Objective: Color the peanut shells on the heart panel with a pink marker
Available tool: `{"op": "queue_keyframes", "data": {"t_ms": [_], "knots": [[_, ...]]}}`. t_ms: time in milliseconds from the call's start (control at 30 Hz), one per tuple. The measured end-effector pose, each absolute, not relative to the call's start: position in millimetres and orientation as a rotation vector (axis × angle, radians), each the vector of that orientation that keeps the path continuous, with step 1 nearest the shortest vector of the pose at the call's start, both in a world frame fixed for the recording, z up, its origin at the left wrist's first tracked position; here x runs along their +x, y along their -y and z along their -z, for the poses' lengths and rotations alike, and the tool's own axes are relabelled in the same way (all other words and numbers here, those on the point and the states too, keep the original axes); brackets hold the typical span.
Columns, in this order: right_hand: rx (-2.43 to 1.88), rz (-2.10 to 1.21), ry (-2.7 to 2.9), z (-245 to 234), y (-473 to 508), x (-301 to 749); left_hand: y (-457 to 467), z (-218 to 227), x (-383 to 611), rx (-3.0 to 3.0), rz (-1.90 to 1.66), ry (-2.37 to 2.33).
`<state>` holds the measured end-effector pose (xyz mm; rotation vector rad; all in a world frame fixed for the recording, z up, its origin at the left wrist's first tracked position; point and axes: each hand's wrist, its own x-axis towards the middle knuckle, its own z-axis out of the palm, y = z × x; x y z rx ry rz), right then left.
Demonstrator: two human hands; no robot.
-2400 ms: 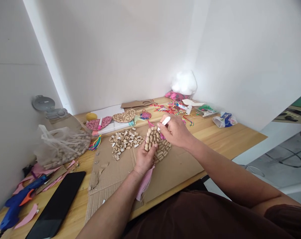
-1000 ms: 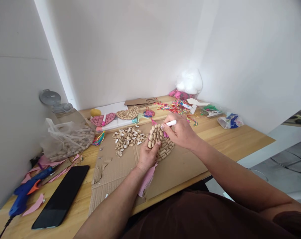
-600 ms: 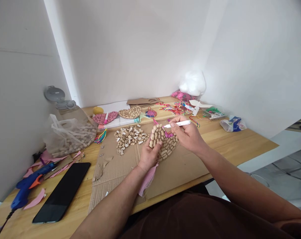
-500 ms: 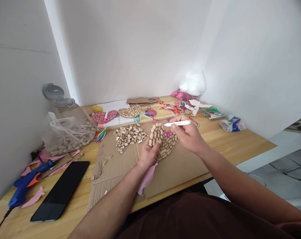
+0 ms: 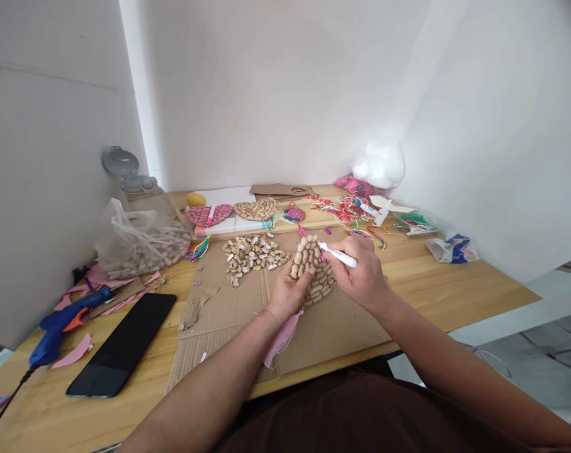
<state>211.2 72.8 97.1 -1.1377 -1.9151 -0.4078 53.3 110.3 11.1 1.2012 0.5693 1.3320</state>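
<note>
My left hand [image 5: 289,288] is closed around a piece covered in peanut shells [image 5: 307,257], with a pink tassel [image 5: 284,340] hanging below it. Between the fingers of my right hand [image 5: 363,274] is a white marker [image 5: 339,254], its tip at the upper right edge of the shell piece. More peanut shells, some tinted purple, lie under my right hand and partly behind it. A heap of loose peanut shells [image 5: 252,253] rests on the cardboard [image 5: 332,340] to the left of my hands.
On the left are a phone [image 5: 124,346], a blue glue gun [image 5: 53,333] and a plastic bag of peanuts [image 5: 143,245]. At the back lie a pink shell heart [image 5: 200,216], a plain shell heart [image 5: 254,209] and coloured cords [image 5: 346,211]. A plastic packet [image 5: 452,249] sits at right.
My right hand has turned and lowered the marker, bringing its tip onto the shell piece's edge. My left hand keeps its hold. The whole view has shifted slightly.
</note>
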Motion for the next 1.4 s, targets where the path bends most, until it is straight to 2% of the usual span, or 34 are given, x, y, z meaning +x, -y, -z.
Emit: {"op": "queue_keyframes", "data": {"t_ms": [433, 700, 1000, 1400], "knots": [[-1.206, 0.707, 2.052, -105.2, -68.5, 199.0, -109.1, -12.2, 54.9, 1.268, -1.378, -0.514], [-1.172, 0.616, 2.024, -105.6, -65.0, 199.3, -108.2, -14.6, 55.1, 1.257, -1.367, -0.512], [-1.132, 0.714, 2.068, -105.1, -67.9, 197.8, -107.8, -16.5, 53.9, 1.267, -1.347, -0.530], [-1.129, 0.684, 2.037, -105.9, -65.4, 197.4, -107.6, -17.8, 54.0, 1.252, -1.334, -0.514]]}}
